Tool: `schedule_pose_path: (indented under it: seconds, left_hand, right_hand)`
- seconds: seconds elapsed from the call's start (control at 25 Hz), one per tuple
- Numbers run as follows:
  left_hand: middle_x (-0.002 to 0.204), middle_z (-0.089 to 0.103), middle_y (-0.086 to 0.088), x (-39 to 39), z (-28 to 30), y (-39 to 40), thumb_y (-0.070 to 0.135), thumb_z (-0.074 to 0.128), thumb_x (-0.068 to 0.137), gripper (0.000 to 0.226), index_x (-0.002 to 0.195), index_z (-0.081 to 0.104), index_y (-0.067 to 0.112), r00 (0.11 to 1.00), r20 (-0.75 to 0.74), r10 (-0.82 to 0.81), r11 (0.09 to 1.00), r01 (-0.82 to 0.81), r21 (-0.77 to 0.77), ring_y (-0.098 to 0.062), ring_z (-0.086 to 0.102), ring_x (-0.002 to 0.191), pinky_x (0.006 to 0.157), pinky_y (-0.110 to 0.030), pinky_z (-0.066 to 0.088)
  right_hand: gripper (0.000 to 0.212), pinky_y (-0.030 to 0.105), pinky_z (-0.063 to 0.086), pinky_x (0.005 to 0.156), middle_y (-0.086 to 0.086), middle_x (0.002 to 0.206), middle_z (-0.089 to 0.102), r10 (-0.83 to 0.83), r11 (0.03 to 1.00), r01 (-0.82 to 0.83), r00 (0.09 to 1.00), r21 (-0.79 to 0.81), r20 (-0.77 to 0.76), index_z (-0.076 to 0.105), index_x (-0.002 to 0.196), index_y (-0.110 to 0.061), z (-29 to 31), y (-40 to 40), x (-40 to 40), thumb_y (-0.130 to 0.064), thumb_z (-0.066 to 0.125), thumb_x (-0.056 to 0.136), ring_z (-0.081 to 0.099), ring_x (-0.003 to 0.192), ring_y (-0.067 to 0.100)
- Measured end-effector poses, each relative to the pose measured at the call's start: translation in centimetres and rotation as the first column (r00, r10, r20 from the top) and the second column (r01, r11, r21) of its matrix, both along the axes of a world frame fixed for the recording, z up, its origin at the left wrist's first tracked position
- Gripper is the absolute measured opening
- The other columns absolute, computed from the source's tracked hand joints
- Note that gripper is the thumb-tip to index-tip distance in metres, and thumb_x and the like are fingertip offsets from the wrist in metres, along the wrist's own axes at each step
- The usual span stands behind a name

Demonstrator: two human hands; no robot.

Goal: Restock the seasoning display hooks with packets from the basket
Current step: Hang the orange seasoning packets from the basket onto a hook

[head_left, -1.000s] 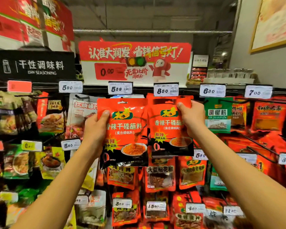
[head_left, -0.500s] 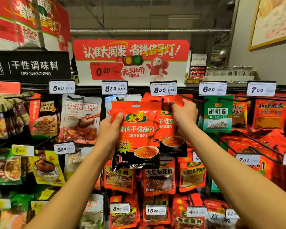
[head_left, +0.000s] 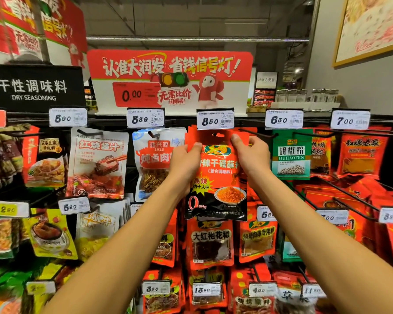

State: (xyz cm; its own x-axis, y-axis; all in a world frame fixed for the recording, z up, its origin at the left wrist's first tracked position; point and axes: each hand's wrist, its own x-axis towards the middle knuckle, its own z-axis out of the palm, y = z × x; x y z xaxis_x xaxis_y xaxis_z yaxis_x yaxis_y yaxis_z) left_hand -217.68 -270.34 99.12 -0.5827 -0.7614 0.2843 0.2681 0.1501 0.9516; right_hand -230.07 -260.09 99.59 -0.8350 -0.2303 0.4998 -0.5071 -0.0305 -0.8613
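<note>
A red and black seasoning packet (head_left: pixel 220 177) hangs in front of the display under the 8.50 price tag (head_left: pixel 215 120). My left hand (head_left: pixel 184 164) pinches its upper left edge with the thumb on the front. My right hand (head_left: pixel 251 155) pinches its upper right corner. The packet's hang hole sits at the level of the hook just below that tag. More red packets of the same kind show behind it. The basket is out of view.
Hooks full of seasoning packets fill the wall: a pale braise-sauce packet (head_left: pixel 98 164) and a white-blue packet (head_left: pixel 153 162) at left, a green pepper packet (head_left: pixel 292 155) at right. Bare black hooks (head_left: pixel 347 196) jut out at the right. Lower rows hold more red packets.
My left hand has carried its packet right, in front of the one on the 8.50 hook. Both hands now hold the front packet by its top corners.
</note>
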Motion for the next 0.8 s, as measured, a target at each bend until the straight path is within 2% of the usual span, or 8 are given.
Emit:
schedule_pose_path:
  seconds: [0.12, 0.24, 0.32, 0.4, 0.48, 0.56, 0.72, 0.8]
  left_hand:
    - [0.066, 0.070, -0.003, -0.1, -0.2, -0.4, 0.031, 0.054, 0.100, 0.023, 0.089, 0.060, 0.012, 1.000, -0.004, -0.017, 0.998, 0.018, 0.054, -0.018, 0.070, 0.057, 0.053, -0.030, 0.058]
    - [0.061, 0.071, 0.000, 0.2, -0.4, -0.7, 0.031, 0.055, 0.100, 0.022, 0.094, 0.061, 0.010, 0.999, -0.020, -0.034, 0.994, 0.036, 0.102, -0.016, 0.070, 0.055, 0.048, -0.028, 0.054]
    - [0.062, 0.072, 0.000, 0.4, -0.5, -0.9, 0.032, 0.055, 0.100, 0.023, 0.096, 0.060, 0.010, 0.999, -0.004, -0.033, 0.994, 0.033, 0.105, -0.017, 0.071, 0.056, 0.049, -0.029, 0.055]
    - [0.068, 0.072, -0.004, 0.3, -0.3, -1.1, 0.032, 0.055, 0.100, 0.024, 0.094, 0.061, 0.009, 0.999, 0.016, -0.031, 0.995, 0.029, 0.095, -0.020, 0.072, 0.059, 0.053, -0.035, 0.059]
    - [0.074, 0.070, -0.008, 0.0, 0.1, -1.2, 0.032, 0.055, 0.099, 0.023, 0.093, 0.060, 0.010, 0.999, 0.032, -0.035, 0.995, 0.032, 0.092, -0.023, 0.071, 0.062, 0.065, -0.043, 0.061]
    - [0.072, 0.069, -0.008, -0.2, 0.5, -1.4, 0.031, 0.055, 0.099, 0.021, 0.093, 0.059, 0.012, 0.998, 0.042, -0.046, 0.994, 0.041, 0.101, -0.023, 0.070, 0.060, 0.069, -0.045, 0.061]
    - [0.073, 0.065, -0.011, -0.5, 0.8, -1.7, 0.028, 0.056, 0.097, 0.017, 0.087, 0.057, 0.014, 0.998, 0.059, -0.033, 0.993, 0.026, 0.111, -0.026, 0.068, 0.060, 0.070, -0.049, 0.059]
    - [0.074, 0.061, -0.013, -0.7, 1.1, -1.7, 0.024, 0.057, 0.095, 0.012, 0.087, 0.056, 0.014, 0.998, 0.061, -0.009, 0.995, 0.003, 0.098, -0.026, 0.064, 0.061, 0.066, -0.043, 0.054]
  right_hand:
    - [0.032, 0.030, 0.043, 0.058, -0.012, 0.074, 0.067, -0.044, 0.998, 0.047, 0.997, 0.047, -0.068, 0.066, 0.079, -0.022, 0.3, 0.0, 0.1, -0.051, 0.064, 0.090, 0.064, 0.073, 0.009]
    - [0.039, 0.040, 0.053, 0.072, -0.002, 0.082, 0.071, -0.053, 0.995, 0.061, 0.994, 0.083, -0.092, 0.068, 0.087, -0.015, 0.6, -0.4, 0.3, -0.053, 0.064, 0.090, 0.066, 0.080, 0.021]
    - [0.041, 0.043, 0.054, 0.075, -0.001, 0.084, 0.071, -0.061, 0.994, 0.067, 0.995, 0.084, -0.077, 0.067, 0.087, -0.013, 0.6, -0.7, 0.2, -0.054, 0.065, 0.089, 0.066, 0.082, 0.023]
    - [0.041, 0.040, 0.052, 0.070, -0.002, 0.082, 0.070, -0.073, 0.994, 0.078, 0.995, 0.080, -0.062, 0.066, 0.086, -0.013, 0.6, -1.0, 0.2, -0.055, 0.066, 0.088, 0.066, 0.081, 0.022]
    - [0.044, 0.038, 0.047, 0.065, -0.002, 0.079, 0.069, -0.094, 0.992, 0.098, 0.994, 0.074, -0.053, 0.066, 0.085, -0.012, 0.7, -1.2, 0.3, -0.056, 0.066, 0.087, 0.065, 0.080, 0.022]
    - [0.046, 0.041, 0.049, 0.069, 0.000, 0.080, 0.069, -0.096, 0.993, 0.099, 0.995, 0.070, -0.039, 0.065, 0.083, -0.011, 0.9, -1.3, 0.3, -0.057, 0.066, 0.086, 0.064, 0.081, 0.024]
    - [0.044, 0.043, 0.051, 0.073, -0.001, 0.085, 0.069, -0.106, 0.992, 0.108, 0.994, 0.067, -0.027, 0.063, 0.081, -0.016, 1.0, -1.5, 0.3, -0.059, 0.065, 0.085, 0.063, 0.084, 0.024]
    - [0.043, 0.039, 0.044, 0.063, -0.003, 0.079, 0.064, -0.112, 0.991, 0.114, 0.993, 0.076, -0.027, 0.056, 0.074, -0.019, 1.3, -1.6, 0.4, -0.060, 0.065, 0.083, 0.059, 0.077, 0.022]
